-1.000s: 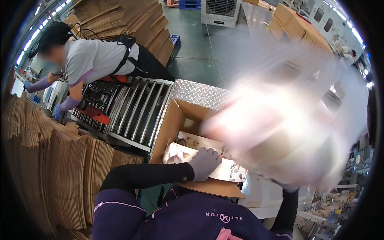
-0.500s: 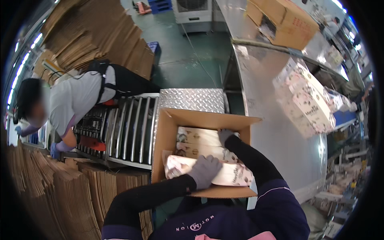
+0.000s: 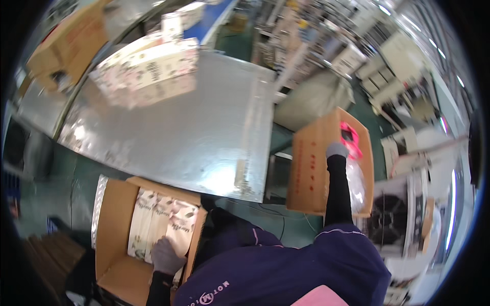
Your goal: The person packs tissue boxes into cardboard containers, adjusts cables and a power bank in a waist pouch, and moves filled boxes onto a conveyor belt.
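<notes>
My gloved left hand rests inside an open cardboard carton at the lower left, its fingers bent over a white floral-print pack. More such packs lie side by side next to it in the carton. Far to the right, my gloved right hand reaches over the rim of a second carton. It is right beside a bright pink object with an opening in it, whose kind I cannot make out. Its fingers are blurred and partly hidden. Clear plastic lies lower in that carton.
A metal table stretches ahead, with several floral packs at its far left. Another carton stands beyond them. A large pale sack sits behind the right carton, and a fan unit stands right of it.
The view has swung to the right. My right hand has left the packs and moved to the second carton. My left hand stays on a pack; the co-worker is out of view.
</notes>
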Tool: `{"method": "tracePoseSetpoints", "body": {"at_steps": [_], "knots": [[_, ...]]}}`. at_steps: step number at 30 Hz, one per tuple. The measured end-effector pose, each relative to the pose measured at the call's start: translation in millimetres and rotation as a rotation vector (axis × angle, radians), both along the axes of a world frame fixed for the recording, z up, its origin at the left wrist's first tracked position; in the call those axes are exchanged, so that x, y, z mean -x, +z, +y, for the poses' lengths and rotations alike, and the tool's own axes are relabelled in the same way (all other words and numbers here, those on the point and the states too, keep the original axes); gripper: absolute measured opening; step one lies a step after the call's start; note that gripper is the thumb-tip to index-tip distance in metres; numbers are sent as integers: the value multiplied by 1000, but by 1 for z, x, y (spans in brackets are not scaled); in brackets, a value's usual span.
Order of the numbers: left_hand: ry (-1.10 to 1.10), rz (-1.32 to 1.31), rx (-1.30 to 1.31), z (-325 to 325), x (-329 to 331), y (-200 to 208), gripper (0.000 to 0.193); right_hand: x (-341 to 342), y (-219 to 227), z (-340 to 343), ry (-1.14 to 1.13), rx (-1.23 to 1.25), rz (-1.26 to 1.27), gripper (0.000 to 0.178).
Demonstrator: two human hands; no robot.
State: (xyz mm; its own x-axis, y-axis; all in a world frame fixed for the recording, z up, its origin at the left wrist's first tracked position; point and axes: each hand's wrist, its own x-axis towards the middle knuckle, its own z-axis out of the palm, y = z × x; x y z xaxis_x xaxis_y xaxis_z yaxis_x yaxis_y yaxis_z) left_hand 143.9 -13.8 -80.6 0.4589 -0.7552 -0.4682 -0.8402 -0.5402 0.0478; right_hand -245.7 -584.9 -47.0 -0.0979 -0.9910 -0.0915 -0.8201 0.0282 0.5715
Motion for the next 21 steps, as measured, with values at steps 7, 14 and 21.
{"method": "tracePoseSetpoints", "body": {"at_steps": [7, 14, 21], "knots": [[-67, 91, -132, 2, 1, 7, 86, 118, -58, 111, 24, 492, -974, 65], [-2, 92, -112, 8, -13, -24, 88, 301, -186, 99, -830, 87, -803, 65], [36, -72, -253, 4, 2, -1, 85, 227, -193, 87, -612, -272, -1095, 39]]}}
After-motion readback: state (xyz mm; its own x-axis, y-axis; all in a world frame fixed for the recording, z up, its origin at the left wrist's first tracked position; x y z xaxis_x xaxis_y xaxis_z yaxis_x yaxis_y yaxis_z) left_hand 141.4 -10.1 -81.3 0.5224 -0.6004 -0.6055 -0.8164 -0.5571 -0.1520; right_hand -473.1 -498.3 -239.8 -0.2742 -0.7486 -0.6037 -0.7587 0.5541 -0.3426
